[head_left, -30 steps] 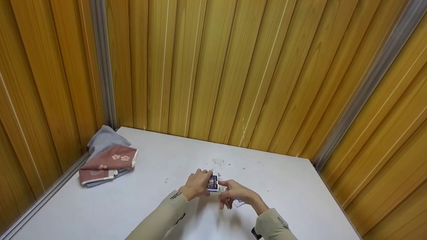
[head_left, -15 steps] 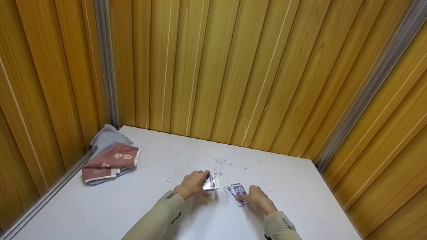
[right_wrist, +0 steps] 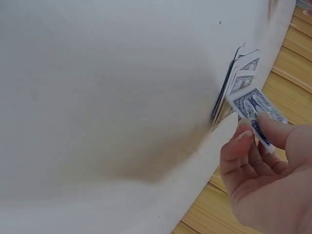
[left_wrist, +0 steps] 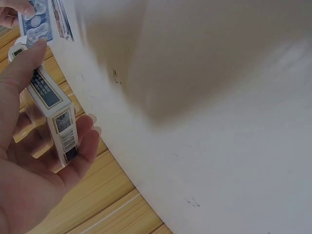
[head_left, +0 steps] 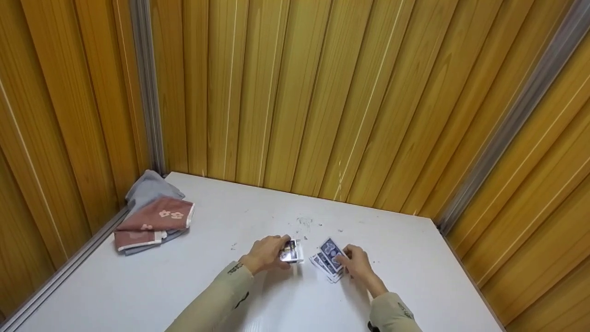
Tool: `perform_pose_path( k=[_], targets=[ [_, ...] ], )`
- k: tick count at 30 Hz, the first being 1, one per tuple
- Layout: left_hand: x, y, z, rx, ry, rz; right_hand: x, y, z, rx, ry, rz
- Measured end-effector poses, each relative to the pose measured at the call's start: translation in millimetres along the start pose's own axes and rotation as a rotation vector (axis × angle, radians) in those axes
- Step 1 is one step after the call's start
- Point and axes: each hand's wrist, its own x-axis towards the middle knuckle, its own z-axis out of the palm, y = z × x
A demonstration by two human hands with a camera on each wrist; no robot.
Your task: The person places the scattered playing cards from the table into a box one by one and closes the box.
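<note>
My left hand (head_left: 265, 255) grips a small playing card box (head_left: 290, 252) just above the table, thumb on one side and fingers on the other. In the left wrist view the box (left_wrist: 47, 101) shows dark labels and a barcode on its end. To its right, my right hand (head_left: 361, 267) pinches a blue-backed playing card (head_left: 330, 248) between thumb and fingers; whether more than one card is held, I cannot tell. Below that card lies a loose, slightly fanned pile of playing cards (right_wrist: 245, 66) on the table.
A white table (head_left: 221, 221) spreads under both hands, with small dark marks on its surface. At the far left corner lie a folded reddish cloth (head_left: 161, 219) with pale flowers and a grey cloth (head_left: 152, 186). Wood-patterned panels (head_left: 286, 92) wall in the back and sides.
My right hand has moved from the box to the card pile on the right and lifted a card off it. My left hand keeps the box, shifted slightly left.
</note>
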Motion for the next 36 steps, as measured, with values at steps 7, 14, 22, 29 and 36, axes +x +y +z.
perform_pose_path(
  k=[7, 14, 22, 29, 36],
  targets=[
    [0.3, -2.6, -1.8, 0.053, 0.018, 0.043, 7.7, -19.2, -7.9, 0.282, -0.192, -0.007],
    [2.9, -0.1, -3.4, 0.061, 0.0, 0.043, 8.1, -29.8, -5.9, 0.304, -0.314, -0.048],
    [3.8, 3.9, -3.0, 0.048, -0.005, 0.049, 7.9, -30.7, -0.4, 0.291, -0.331, -0.087],
    [4.0, 6.4, -3.1, 0.016, -0.013, 0.031, 6.0, -36.3, 2.4, 0.186, -0.353, -0.116],
    [3.1, 7.8, 0.0, 0.043, -0.002, 0.039, 2.9, -39.4, 1.6, 0.202, -0.394, -0.138]
  ],
)
